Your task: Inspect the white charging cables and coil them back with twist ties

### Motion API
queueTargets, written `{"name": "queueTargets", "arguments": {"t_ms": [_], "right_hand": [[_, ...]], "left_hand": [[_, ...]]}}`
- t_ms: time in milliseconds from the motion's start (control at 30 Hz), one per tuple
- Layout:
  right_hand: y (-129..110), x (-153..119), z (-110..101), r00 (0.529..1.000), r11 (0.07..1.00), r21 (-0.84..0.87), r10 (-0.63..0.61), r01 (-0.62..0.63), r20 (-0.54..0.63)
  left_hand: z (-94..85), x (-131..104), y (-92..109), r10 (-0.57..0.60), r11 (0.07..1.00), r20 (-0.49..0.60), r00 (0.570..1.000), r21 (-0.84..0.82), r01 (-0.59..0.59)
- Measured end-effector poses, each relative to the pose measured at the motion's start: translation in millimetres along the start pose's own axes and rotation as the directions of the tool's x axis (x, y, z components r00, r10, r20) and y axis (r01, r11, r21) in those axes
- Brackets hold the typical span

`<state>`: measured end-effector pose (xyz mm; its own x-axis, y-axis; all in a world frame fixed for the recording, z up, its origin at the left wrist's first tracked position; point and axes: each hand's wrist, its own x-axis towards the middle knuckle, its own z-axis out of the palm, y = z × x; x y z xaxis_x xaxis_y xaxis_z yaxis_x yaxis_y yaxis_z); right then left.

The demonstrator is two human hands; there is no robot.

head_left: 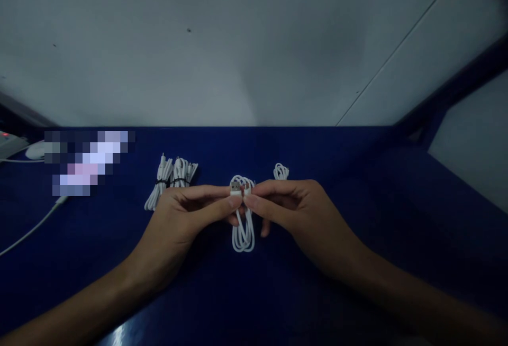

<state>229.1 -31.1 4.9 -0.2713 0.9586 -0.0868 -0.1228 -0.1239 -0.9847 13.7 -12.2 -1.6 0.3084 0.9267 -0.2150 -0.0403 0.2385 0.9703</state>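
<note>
Both hands are closed in pinches over the counter (238,303): the left hand (170,221) has thumb and fingers clamped at the metal-ended USB plug (235,188), while the right hand (313,208) pinches beside it at the slimmer plug (247,191). The looped white cable (243,240) hangs between them, in front of the person — whether its lowest loops touch the surface, I cannot tell. Gripping at the ends seems meant to keep the two plugs side by side and the loops gathered, since no tie shows on this coil. Beyond the left hand, the cable bundles (150,200) sit close together, their plugs facing away; the black ties (161,181) probably stop them from springing open.

Counted: two hands; one cable held, with two plugs; at least two tied bundles, perhaps three, as they overlap at the right. One further white coil (281,172) lies just past the right hand, partly hidden, so its binding cannot be checked. Off to the left are one pixelated object (93,162) with a white cord (35,231) leading to it, and one rounded white item (36,149).
</note>
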Motion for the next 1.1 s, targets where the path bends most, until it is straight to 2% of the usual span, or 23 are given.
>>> {"name": "queueTargets", "arguments": {"t_ms": [333,900,1100], "right_hand": [[0.3,2.2,-2.4,0.999,0.998,0.055,0.018,-0.021,0.043],[4.4,-0.2,0.2,0.997,0.999,-0.042,0.014,-0.017,-0.078],[4.3,-1.5,2.0,0.995,0.998,-0.066,0.016,-0.023,-0.101]], "left_hand": [[0.4,0.4,-1.1,0.028,1.0,-0.02,0.999,0.008,-0.028],[0.0,-1.2,-2.1,0.017,1.0,0.0,1.0,0.012,-0.017],[-0.8,-0.8,-0.5,-0.028,0.999,0.032,0.999,-0.017,0.029]]}}
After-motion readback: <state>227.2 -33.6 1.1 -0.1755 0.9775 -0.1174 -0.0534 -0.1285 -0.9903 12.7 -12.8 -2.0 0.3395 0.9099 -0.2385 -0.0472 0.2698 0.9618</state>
